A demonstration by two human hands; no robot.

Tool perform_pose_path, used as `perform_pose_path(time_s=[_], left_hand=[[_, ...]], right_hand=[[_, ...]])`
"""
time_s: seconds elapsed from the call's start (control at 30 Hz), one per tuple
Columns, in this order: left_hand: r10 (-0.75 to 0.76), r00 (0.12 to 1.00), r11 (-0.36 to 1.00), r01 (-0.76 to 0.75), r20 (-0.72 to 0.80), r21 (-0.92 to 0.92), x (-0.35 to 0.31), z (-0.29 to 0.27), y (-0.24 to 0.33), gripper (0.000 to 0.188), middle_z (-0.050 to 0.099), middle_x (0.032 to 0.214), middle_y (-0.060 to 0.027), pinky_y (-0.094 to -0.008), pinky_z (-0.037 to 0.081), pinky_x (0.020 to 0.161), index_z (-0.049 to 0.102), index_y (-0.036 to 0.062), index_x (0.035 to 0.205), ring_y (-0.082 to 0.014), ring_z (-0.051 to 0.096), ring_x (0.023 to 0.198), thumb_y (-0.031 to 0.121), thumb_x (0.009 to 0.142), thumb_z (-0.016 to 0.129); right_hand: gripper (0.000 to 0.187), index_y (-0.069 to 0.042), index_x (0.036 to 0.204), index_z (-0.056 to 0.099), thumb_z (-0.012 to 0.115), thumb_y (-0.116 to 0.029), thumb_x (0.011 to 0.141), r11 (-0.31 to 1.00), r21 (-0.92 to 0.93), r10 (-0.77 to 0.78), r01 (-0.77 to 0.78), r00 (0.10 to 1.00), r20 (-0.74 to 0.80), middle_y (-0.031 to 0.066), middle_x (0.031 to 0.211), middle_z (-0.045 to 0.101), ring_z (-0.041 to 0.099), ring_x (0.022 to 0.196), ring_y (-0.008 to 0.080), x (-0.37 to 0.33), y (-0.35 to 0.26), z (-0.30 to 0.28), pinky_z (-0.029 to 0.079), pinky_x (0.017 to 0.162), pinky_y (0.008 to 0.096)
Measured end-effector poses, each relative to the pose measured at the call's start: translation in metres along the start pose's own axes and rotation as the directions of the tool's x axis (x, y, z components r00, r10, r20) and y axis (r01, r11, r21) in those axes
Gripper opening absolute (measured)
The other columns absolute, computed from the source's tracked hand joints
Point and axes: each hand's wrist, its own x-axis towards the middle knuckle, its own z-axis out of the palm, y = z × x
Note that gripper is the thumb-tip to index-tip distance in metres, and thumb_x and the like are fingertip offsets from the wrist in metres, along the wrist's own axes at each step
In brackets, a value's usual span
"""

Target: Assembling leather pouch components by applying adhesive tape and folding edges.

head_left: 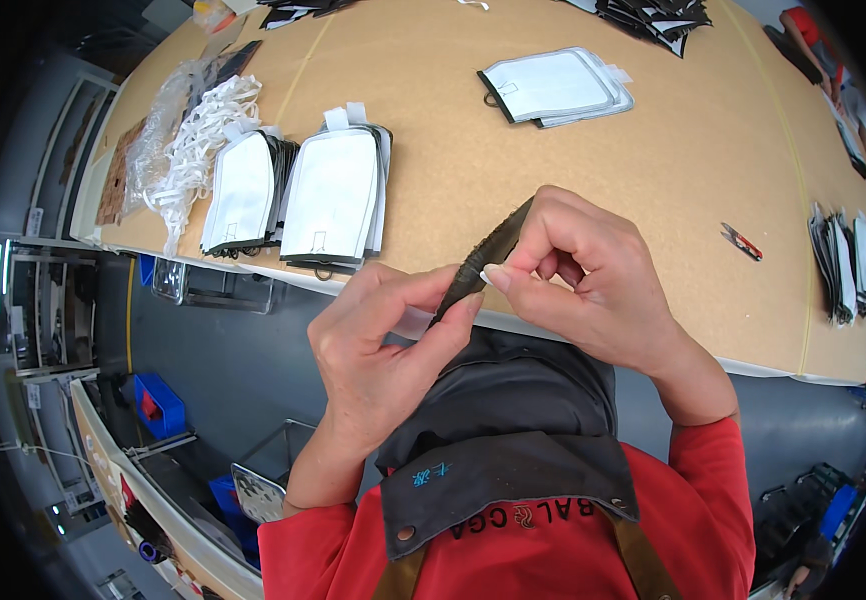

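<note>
A dark fabric piece (488, 246) with a gathered, ridged edge is held up slantwise in front of me, over the table's near edge. My left hand (378, 335) pinches its lower end between thumb and index finger. At its upper part, my right hand (588, 275) is closed, thumb and index fingertip pressed together at the gathered edge. Whether a thread sits between those fingertips is too small to tell. The piece's far end is hidden behind my right fingers.
Stacks of white, dark-edged fabric panels (331, 195) lie left on the table (643, 190), beside a heap of white straps (198, 140). More white panels (558, 85) lie farther back. Small red-handled snips (745, 243) are to the right, near hanging panels (838, 265). Another person (805, 30) stands far right.
</note>
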Motion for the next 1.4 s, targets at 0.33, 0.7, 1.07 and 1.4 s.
perform_pose_path(time_s=[0.33,0.7,1.07,1.4], left_hand=[[-0.428,0.833,0.75,0.544,0.352,-0.375,0.05,-0.011,-0.034,0.019,0.069,0.082,-0.0038,-0.0189,0.047,0.066,0.071,-0.0056,0.097,-0.0062,0.062,0.076,0.001,0.079,0.077],[-0.319,0.606,0.793,0.592,0.729,-0.145,0.107,0.097,-0.127,0.038,0.07,0.094,-0.0086,-0.0258,0.051,0.08,0.071,-0.0025,0.11,-0.0141,0.066,0.092,0.021,0.081,0.079],[-0.721,0.444,-0.052,0.731,0.531,-0.681,-0.027,0.038,-0.092,0.052,0.059,0.13,-0.0167,-0.037,0.048,0.103,0.041,-0.0067,0.138,-0.023,0.06,0.119,0.01,0.094,0.064],[-0.664,0.46,-0.108,0.721,0.59,-0.684,-0.027,0.074,-0.067,0.037,0.064,0.117,-0.0078,-0.0353,0.044,0.103,0.057,0.0011,0.127,-0.0144,0.059,0.113,0.017,0.095,0.066]], right_hand=[[0.021,-0.007,0.073,0.055,0.073,-0.006,0.084,0.959,0.247,0.179,-0.135,0.97,-0.165,-0.0074,0.07,0.048,0.036,0.059,-0.0003,-0.014,0.003,-0.025,0.027,0.053,0.0199],[0.013,-0.009,0.083,0.062,0.07,-0.013,0.092,0.691,0.623,0.493,-0.366,0.869,-0.037,-0.0023,0.08,0.062,0.054,0.073,0.0043,-0.043,0.113,0.011,0.044,0.068,0.0206],[0.009,-0.005,0.089,0.063,0.065,-0.012,0.095,0.833,0.447,0.479,-0.327,0.83,-0.285,0.0097,0.118,0.061,0.054,0.107,0.0116,-0.033,0.135,-0.003,0.042,0.095,0.0281],[0.007,-0.004,0.093,0.061,0.062,-0.011,0.096,0.787,0.491,0.507,-0.374,0.845,-0.169,0.0186,0.144,0.049,0.05,0.127,0.0186,-0.045,0.133,0.018,0.039,0.105,0.0326]])
